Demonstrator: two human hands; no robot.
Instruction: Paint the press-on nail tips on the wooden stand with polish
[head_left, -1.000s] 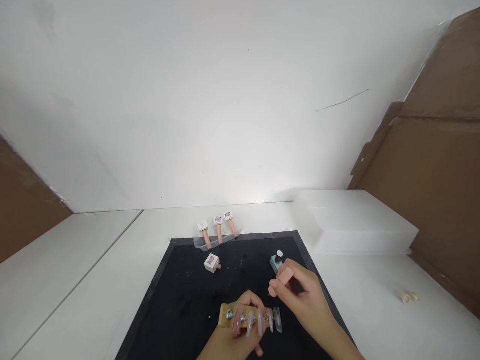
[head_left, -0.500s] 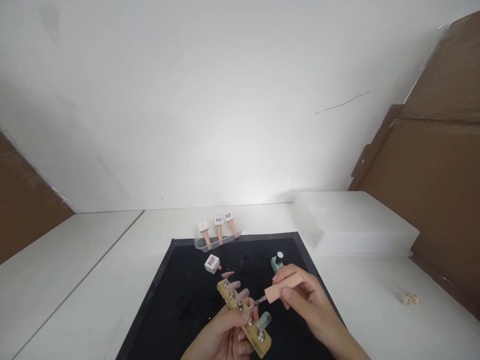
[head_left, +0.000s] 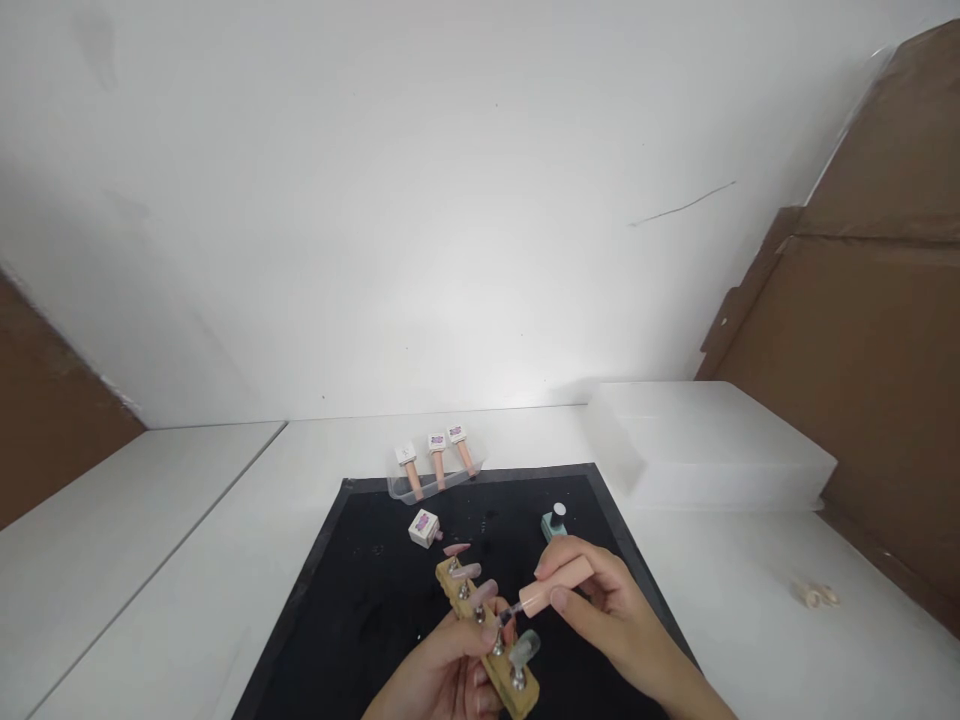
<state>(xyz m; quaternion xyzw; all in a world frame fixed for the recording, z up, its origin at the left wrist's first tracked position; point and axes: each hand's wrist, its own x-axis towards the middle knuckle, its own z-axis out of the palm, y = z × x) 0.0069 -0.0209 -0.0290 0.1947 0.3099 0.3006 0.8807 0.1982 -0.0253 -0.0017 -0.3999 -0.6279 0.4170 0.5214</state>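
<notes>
Left hand [head_left: 454, 665] is closed around the nail stand [head_left: 504, 680], thumb along its side; the right hand [head_left: 611, 610] pinches the peach brush handle [head_left: 556, 588] between thumb and fingers. White worktop [head_left: 187, 530] spreads widest, its far edge meeting the wall. On it lies the black mat [head_left: 337, 610], with a wide stretch between its left edge and the stand. A white box [head_left: 712, 440] sits just off the mat's far right corner; the right forearm reaches in over the mat's right side. A clear tray [head_left: 395, 490] overlaps the far edge, left of centre, holding three peach-handled bottles [head_left: 437, 455]. The stand slants above the mat, its near end toward the near edge, carrying nail tips [head_left: 484, 592]; the brush end meets or nearly meets one by the left thumb. Beyond lie a white bottle [head_left: 424, 528] and, nearer the right edge, a teal bottle [head_left: 553, 525], mat between them.
</notes>
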